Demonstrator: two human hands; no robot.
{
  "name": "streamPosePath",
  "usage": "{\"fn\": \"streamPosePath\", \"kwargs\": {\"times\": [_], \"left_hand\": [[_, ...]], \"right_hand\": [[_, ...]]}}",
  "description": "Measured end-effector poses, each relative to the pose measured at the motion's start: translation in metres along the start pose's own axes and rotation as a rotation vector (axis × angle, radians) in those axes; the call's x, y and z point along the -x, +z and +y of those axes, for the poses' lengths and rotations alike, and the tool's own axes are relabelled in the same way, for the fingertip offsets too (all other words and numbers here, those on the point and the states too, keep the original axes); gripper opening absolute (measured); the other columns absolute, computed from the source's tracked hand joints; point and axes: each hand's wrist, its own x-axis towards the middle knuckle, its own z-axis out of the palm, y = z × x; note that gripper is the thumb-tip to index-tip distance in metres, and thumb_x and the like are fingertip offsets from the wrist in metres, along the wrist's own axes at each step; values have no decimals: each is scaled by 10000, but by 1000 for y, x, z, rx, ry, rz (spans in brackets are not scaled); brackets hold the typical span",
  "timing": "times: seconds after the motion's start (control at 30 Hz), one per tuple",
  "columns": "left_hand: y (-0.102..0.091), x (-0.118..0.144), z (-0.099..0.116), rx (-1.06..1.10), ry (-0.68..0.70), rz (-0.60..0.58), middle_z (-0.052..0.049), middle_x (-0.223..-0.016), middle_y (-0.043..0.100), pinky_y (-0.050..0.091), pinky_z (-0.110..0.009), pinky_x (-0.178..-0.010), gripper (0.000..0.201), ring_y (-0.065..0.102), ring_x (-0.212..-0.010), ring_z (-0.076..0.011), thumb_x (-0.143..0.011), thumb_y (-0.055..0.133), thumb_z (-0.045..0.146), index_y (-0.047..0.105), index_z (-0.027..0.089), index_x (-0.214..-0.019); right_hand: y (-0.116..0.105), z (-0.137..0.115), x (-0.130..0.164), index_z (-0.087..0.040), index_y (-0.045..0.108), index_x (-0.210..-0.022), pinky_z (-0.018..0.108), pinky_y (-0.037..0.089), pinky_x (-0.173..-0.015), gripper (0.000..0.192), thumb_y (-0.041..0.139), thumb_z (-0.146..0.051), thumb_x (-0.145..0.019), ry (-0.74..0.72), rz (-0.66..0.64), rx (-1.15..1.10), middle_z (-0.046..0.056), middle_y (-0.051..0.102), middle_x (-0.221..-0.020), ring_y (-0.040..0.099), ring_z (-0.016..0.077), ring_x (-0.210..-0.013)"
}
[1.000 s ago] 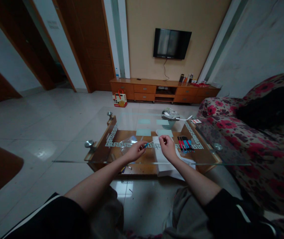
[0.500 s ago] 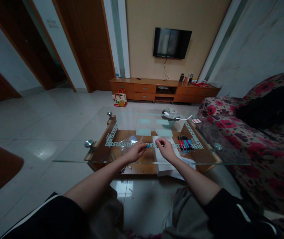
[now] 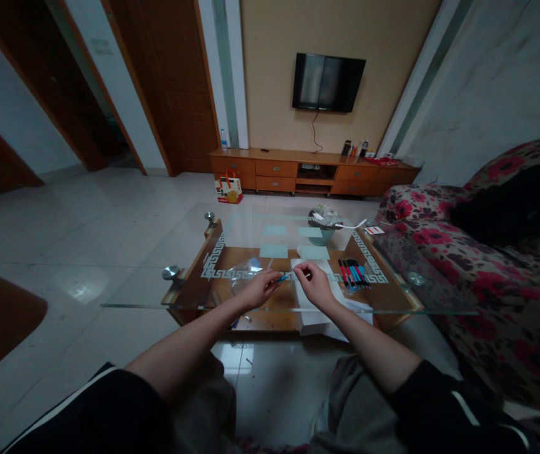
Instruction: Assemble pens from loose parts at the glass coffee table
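Note:
Over the glass coffee table (image 3: 147, 296), my left hand (image 3: 261, 288) is closed on a slim blue pen (image 3: 283, 277), its end pointing toward my right hand. Just across from it, my right hand (image 3: 315, 284) pinches thumb and fingers together at the pen's far end. Whatever sits between those fingertips is too small to make out. To the right lies a row of red, black and blue pens (image 3: 353, 273). A clear plastic bag (image 3: 242, 272) is left of my left hand. White paper (image 3: 314, 320) shows through the glass below my right hand.
Toward the table's far side is a bin (image 3: 321, 237) with a bag-like liner. A flowered sofa (image 3: 430, 236) borders the right. Beyond stand a shopping bag (image 3: 229, 190) on the floor and a low wooden cabinet (image 3: 274, 169) under a television (image 3: 327, 82).
My right fingertips have shifted slightly left, nearer the pen's end. My left hand keeps its hold in about the same place.

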Motion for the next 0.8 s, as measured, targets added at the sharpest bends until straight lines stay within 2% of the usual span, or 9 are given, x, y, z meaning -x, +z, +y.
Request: {"fn": "streamPosePath", "kwargs": {"times": [0.2,0.4,0.63,0.8], "left_hand": [[-1,-1,3,-4,-46,27,-67,-960,627,446,-296,-802,216,555,-885,-193,-962,490,274,644,184,-1082],[-3,0,9,-1,-17,-6,-68,-997,627,454,-315,-835,226,560,-922,-200,-961,492,273,645,197,-1110],[-1,-1,5,9,-60,33,-64,-966,628,457,-317,-819,229,562,-905,-199,-959,502,287,660,194,-1095],[-2,-2,4,5,-62,21,-74,-957,640,451,-308,-796,230,570,-885,-201,-956,511,294,676,188,-1078]], "right_hand": [[1,-5,1,-196,653,-834,301,483,-673,246,547,-404,-911,-6,5,31,45,689,-806,622,186,-714],[0,-1,1,-201,652,-810,303,481,-660,256,566,-426,-899,5,13,44,42,686,-782,617,188,-696],[2,-4,2,-200,667,-828,303,488,-665,253,570,-424,-895,-5,-14,20,46,696,-808,623,188,-720],[3,-2,2,-203,677,-835,306,489,-666,236,583,-413,-887,-2,-28,12,47,698,-820,623,187,-721]]}}
